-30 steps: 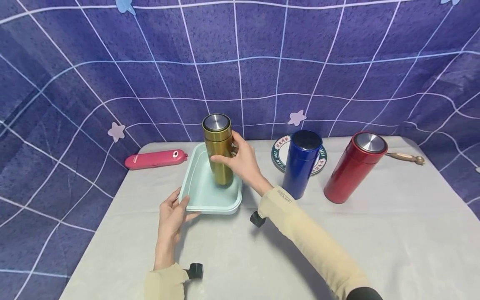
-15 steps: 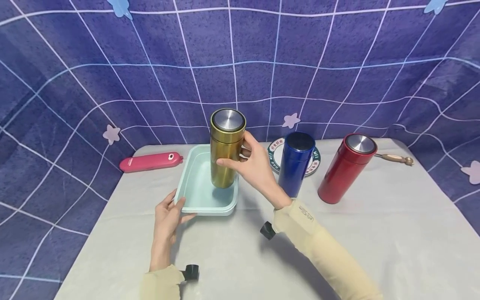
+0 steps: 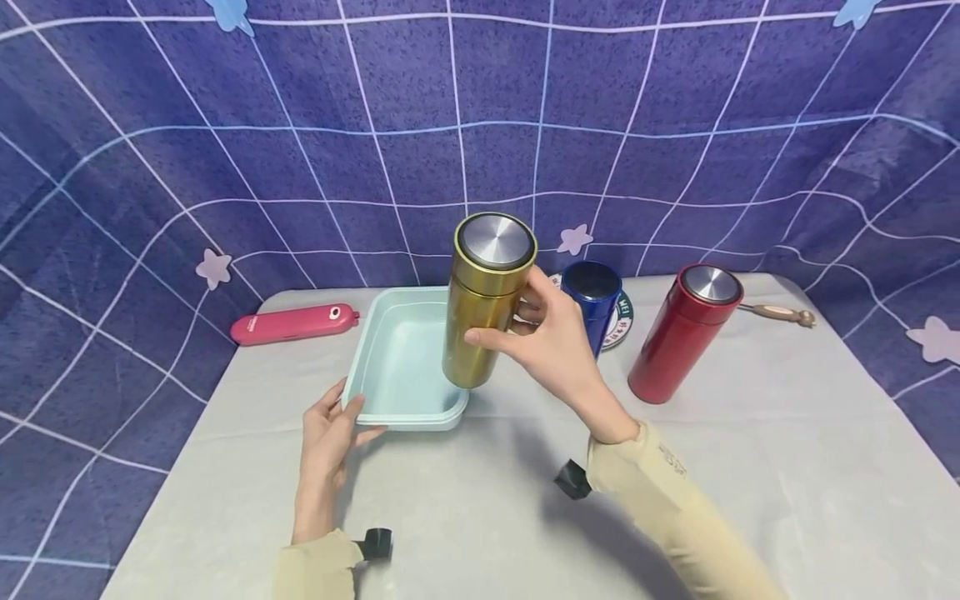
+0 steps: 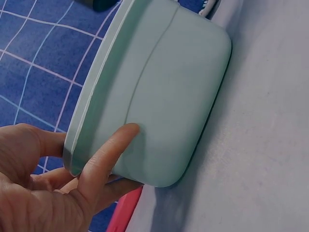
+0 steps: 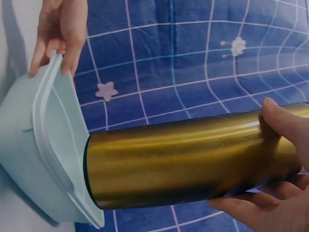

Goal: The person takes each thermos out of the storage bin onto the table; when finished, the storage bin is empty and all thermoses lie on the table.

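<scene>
My right hand (image 3: 558, 346) grips a gold thermos bottle (image 3: 483, 317) with a silver-topped lid, held upright in the air over the right edge of a pale green plastic basin (image 3: 405, 358). In the right wrist view the bottle (image 5: 183, 164) has its base just above the basin's rim, the thumb on one side and fingers on the other. With thumb on the rim and fingers against the outer wall, my left hand (image 3: 326, 437) holds the basin's near left corner. The left wrist view shows that basin's outer wall (image 4: 178, 92) close up.
A blue thermos bottle (image 3: 596, 292), partly behind my right hand, stands before a patterned plate (image 3: 621, 321). Right of it is a red thermos bottle (image 3: 682, 337), and farther a wooden-handled tool (image 3: 780, 313). A pink case (image 3: 296, 323) lies left of the basin on the grey table (image 3: 480, 517).
My right hand has lifted the gold bottle from inside the basin and carried it right and nearer to me. The left hand keeps its hold on the basin. The head view has shifted slightly.
</scene>
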A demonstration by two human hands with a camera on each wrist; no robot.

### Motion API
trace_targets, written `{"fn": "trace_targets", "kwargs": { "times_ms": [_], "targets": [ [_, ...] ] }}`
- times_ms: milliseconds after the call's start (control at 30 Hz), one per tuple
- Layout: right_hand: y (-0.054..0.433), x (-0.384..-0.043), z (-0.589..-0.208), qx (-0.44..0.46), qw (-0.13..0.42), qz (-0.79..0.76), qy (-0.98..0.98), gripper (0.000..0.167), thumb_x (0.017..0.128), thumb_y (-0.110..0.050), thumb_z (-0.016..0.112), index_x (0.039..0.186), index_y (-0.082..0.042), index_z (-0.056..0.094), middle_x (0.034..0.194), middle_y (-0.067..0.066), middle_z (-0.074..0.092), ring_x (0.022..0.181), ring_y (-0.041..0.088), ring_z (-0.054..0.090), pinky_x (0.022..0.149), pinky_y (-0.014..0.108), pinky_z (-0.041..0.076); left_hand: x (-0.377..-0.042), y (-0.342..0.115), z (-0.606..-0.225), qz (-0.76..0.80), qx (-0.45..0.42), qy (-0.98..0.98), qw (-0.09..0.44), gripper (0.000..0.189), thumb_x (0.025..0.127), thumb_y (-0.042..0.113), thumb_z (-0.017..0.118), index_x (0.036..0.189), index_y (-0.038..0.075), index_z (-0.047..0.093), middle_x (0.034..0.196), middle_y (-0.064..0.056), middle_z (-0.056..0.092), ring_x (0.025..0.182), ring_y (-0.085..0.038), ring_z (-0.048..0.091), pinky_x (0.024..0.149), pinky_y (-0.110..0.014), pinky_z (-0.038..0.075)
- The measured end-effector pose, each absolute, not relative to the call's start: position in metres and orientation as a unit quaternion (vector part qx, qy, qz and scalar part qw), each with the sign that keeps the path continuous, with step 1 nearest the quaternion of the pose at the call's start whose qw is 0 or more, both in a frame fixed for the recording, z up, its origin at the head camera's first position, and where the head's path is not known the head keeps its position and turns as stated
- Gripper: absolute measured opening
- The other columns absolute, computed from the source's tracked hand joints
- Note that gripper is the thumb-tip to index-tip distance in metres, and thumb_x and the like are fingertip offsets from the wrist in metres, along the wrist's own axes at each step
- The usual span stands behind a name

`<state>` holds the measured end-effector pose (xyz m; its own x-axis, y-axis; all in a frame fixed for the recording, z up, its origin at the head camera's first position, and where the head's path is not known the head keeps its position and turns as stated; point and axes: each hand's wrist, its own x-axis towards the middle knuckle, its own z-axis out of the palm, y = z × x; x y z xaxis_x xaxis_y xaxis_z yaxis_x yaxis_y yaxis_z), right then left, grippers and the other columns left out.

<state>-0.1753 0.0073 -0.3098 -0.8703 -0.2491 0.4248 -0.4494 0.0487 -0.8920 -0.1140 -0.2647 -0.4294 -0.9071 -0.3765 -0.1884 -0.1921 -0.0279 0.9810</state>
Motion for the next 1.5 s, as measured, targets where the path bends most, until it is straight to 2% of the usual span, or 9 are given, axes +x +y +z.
{"fn": "trace_targets", "kwargs": {
  "times_ms": [467, 867, 1100, 1500],
  "targets": [
    [0.037, -0.163, -0.314, 0.228, 0.06, 0.63, -0.74, 0.067, 0.068, -0.006, 0.089, 0.127, -0.012, 0.058, 0.11, 0.008, 0.069, 0.095, 0.02, 0.07, 0.086, 0.033, 0.062, -0.117, -0.268, -0.43, -0.678, 0.214, -0.7, 0.065, 0.053, 0.104, 0.009, 0.043, 0.153, 0.0, 0.025, 0.149, -0.026, 0.038, 0.122, -0.044, 0.052, 0.078, -0.032, 0.062],
    [0.034, -0.17, -0.362, 0.182, 0.055, 0.602, -0.776, 0.068, 0.066, -0.011, 0.09, 0.126, -0.01, 0.058, 0.116, 0.012, 0.069, 0.103, 0.027, 0.068, 0.095, 0.041, 0.058, -0.119, -0.267, -0.432, -0.68, 0.215, -0.698, 0.068, 0.053, 0.103, 0.009, 0.044, 0.153, 0.001, 0.026, 0.149, -0.025, 0.038, 0.123, -0.042, 0.052, 0.079, -0.033, 0.062],
    [0.029, -0.178, -0.384, 0.153, 0.04, 0.618, -0.77, 0.067, 0.066, -0.008, 0.09, 0.125, -0.008, 0.059, 0.116, 0.014, 0.068, 0.106, 0.028, 0.067, 0.097, 0.039, 0.057, -0.12, -0.265, -0.433, -0.682, 0.213, -0.696, 0.067, 0.052, 0.103, 0.008, 0.044, 0.152, 0.0, 0.027, 0.149, -0.025, 0.039, 0.122, -0.042, 0.053, 0.079, -0.034, 0.062],
    [0.025, -0.183, -0.394, 0.152, 0.041, 0.613, -0.774, 0.07, 0.066, -0.013, 0.091, 0.128, -0.012, 0.059, 0.118, 0.011, 0.068, 0.109, 0.025, 0.066, 0.098, 0.037, 0.056, -0.117, -0.262, -0.431, -0.677, 0.21, -0.702, 0.067, 0.053, 0.103, 0.01, 0.046, 0.152, 0.001, 0.028, 0.149, -0.024, 0.039, 0.123, -0.041, 0.053, 0.079, -0.033, 0.062]
  ]
}}
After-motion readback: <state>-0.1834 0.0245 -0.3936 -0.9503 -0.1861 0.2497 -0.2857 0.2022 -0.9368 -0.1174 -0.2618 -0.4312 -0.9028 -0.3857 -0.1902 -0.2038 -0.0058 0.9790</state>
